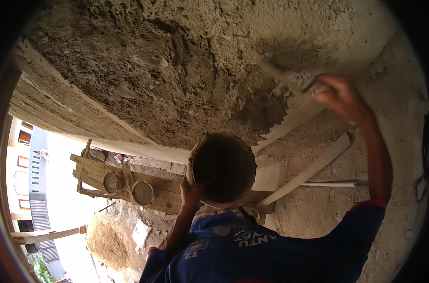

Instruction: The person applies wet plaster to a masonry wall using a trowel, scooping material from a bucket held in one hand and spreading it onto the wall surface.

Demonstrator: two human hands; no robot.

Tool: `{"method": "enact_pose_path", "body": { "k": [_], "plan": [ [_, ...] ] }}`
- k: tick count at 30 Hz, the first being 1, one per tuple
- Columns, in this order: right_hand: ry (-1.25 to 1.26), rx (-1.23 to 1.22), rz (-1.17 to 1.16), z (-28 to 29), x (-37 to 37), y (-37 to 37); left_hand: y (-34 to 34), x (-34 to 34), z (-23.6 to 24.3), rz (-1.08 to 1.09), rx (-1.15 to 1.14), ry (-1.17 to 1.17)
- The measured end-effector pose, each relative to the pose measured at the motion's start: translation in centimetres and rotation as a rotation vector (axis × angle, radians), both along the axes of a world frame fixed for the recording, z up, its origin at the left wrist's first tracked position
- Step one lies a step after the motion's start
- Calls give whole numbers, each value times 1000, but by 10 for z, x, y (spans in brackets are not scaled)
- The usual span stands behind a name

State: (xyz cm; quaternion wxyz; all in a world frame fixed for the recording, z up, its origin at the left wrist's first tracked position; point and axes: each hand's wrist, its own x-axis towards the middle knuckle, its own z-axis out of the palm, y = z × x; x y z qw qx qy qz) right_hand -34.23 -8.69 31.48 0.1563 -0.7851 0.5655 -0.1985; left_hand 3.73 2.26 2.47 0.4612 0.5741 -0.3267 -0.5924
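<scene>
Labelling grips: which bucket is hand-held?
The dark-mouthed bucket, in the left hand; the two grey-topped buckets on the planks are unheld.

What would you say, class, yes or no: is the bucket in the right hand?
No, the left hand holds the bucket, while the right hand holds a blurred tool.

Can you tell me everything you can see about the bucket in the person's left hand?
The bucket is round, with a pale outside and a very dark inside, so I can't tell what's in it. Its rim looks rough and crusty. It may be plastic, but that's hard to tell. Its open mouth faces the camera. It's just beyond the blue shirt, and the left hand grips its left side.
</scene>
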Motion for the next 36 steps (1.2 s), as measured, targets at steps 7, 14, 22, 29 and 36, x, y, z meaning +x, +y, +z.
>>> {"method": "enact_pose_path", "body": {
  "k": [7, 14, 22, 29, 36],
  "plan": [
    [-26, 238, -120, 6, 5, 43, 5, -2, 17, -14, 93, -5],
    [-566, 1261, -162, -164, 72, 119, -4, -8, -3, -66, 23, 136],
    [-761, 1050, -497, -262, 162, 118, -10, 3, -4, -267, -196, -249],
    [157, 526, 125, -229, 191, 105, -54, 30, 28, -468, -341, -463],
    [688, -153, 159, -177, 156, 113, -58, 44, -4, -355, -402, -296]
  ]
}}
